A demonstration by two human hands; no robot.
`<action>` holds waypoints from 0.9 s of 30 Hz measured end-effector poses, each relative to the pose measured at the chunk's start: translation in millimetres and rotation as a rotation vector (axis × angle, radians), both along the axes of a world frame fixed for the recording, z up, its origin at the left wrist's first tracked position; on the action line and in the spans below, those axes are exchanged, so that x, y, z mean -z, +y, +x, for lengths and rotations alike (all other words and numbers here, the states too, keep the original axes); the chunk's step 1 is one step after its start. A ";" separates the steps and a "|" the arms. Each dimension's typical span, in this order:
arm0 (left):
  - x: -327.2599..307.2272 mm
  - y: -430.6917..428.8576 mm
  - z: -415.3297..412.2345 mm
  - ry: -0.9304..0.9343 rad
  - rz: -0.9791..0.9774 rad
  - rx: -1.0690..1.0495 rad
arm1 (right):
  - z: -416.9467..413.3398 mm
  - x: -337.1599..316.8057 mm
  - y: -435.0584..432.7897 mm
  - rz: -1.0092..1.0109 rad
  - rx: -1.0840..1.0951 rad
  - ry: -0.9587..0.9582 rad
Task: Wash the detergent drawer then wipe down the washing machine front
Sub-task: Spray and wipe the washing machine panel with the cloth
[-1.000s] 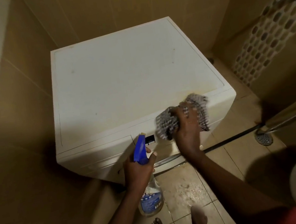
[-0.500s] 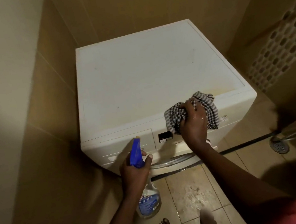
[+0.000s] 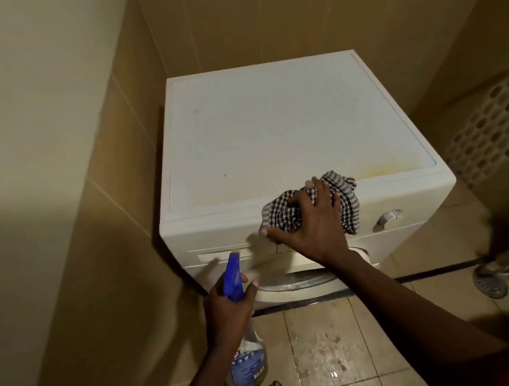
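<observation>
Beige-tiled bathroom, wet floor (image 3: 330, 356) lower centre. Right hand (image 3: 312, 227) presses a checked cloth (image 3: 286, 213) onto the washing machine (image 3: 270, 131); left hand (image 3: 227, 309) grips a spray bottle (image 3: 247, 362).

- A white box-shaped washing machine (image 3: 270, 131) stands in a corner, with tiled walls (image 3: 125, 179) left and behind.
- A checked cloth (image 3: 286, 213) sits under the right hand (image 3: 314, 226) on the machine's front top edge, left of the round dial (image 3: 388, 218).
- A clear plastic spray bottle (image 3: 247, 365), in the left hand (image 3: 228, 312), hangs before the machine.
</observation>
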State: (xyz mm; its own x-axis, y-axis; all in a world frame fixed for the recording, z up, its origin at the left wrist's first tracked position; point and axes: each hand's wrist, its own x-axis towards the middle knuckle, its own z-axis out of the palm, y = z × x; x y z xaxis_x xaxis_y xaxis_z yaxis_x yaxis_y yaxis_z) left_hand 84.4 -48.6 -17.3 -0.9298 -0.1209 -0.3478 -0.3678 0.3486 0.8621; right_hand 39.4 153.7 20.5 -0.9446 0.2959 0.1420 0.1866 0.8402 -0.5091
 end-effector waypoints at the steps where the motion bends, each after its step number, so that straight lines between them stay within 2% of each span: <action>1: -0.4 0.2 2.1 -0.013 0.012 -0.012 | -2.7 1.9 -1.5 0.012 0.011 0.049; 7: -5.3 -2.9 16.9 -0.025 0.036 -0.116 | 3.5 -0.9 28.7 -0.094 -0.068 0.258; 11: -15.1 -6.0 21.5 0.089 0.035 -0.131 | 9.3 -16.6 56.2 -0.204 0.044 0.367; 14: -25.6 -12.4 16.4 0.176 0.049 -0.119 | 10.0 -13.4 69.5 -0.238 0.112 0.373; 19: -18.3 -19.0 3.0 0.258 0.058 -0.128 | -0.8 18.6 59.8 0.026 0.204 0.345; 21: -4.1 -19.3 -1.3 0.283 0.075 -0.130 | -17.4 23.3 20.4 0.076 0.129 0.380; 25: 34.5 -22.9 -6.0 0.290 0.109 -0.256 | -56.4 19.0 -85.5 0.037 -0.231 0.450; 27: 58.1 -28.5 -12.6 0.289 0.119 -0.251 | -67.9 20.8 -117.5 0.082 -0.309 0.479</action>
